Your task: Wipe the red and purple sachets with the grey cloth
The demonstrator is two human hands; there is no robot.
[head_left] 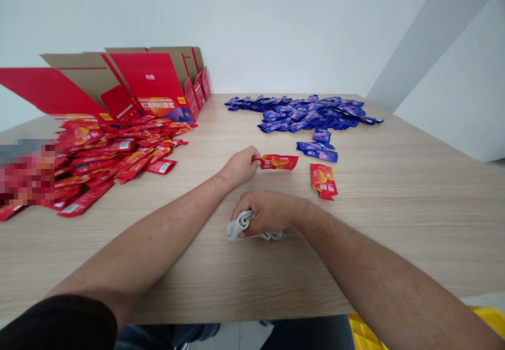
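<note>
Between the fingers of my left hand (241, 166) is one end of a red sachet (279, 162), whose printed face with an orange picture points up. Closer to me, my right hand (272, 210) is closed around a crumpled pale grey-white cloth (239, 226), pressed down near the tabletop. Part of the cloth is hidden under the palm. A second red sachet (324, 180) lies flat to the right of both hands. Just behind it are a few loose blue-purple sachets (317, 151).
A heap of red sachets (130, 155) spreads over the left side of the wooden table (197, 266). Behind it stand open red cardboard boxes (145, 76) with raised flaps. A pile of blue-purple sachets (311, 112) lies at the back, near the wall. Something yellow (369, 333) shows below the front edge.
</note>
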